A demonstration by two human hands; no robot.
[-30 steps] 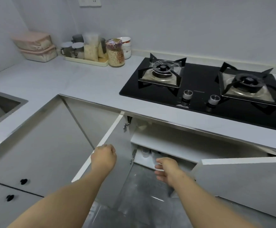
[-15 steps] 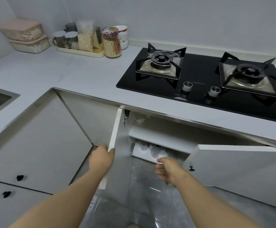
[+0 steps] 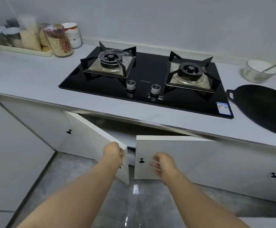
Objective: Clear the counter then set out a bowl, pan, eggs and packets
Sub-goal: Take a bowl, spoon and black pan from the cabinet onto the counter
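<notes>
Trouble most likely comes from the two cupboard doors under the counter point(image 3: 35, 76), both ajar with their free edges close together. The left hand point(image 3: 113, 153) has its fingers curled round the free edge of the left door point(image 3: 91, 137). If that door closes with the fingers there, I judge they could be pinched against the right door point(image 3: 199, 157). The right hand point(image 3: 164, 163) holds nothing. Its fingers are loosely bent just beside the black knob point(image 3: 141, 160), and I cannot tell if they touch it. A hasty shove could slam that door. A smaller risk is the two doors clashing corner to corner if both move at once.

A pale wall point(image 3: 166, 17) stands behind and glossy grey floor tiles point(image 3: 84, 186) lie below. The counter is a light slab with metal trim along its front. A black glass hob point(image 3: 142, 71) with two burners and two dials is set into it. To the right of the hob lies the pan point(image 3: 262, 109), flat and black, partly out of frame. Behind the pan sits a glass bowl point(image 3: 252, 76) with a spoon point(image 3: 275, 65) leaning in it.

At the far left back, a cream tray point(image 3: 27, 52) carries jars and bags. A printed jar point(image 3: 58, 41) stands just beside it, with stacked white bowls point(image 3: 71, 35) behind. No eggs are in view, and I cannot tell whether those bags are the packets.
</notes>
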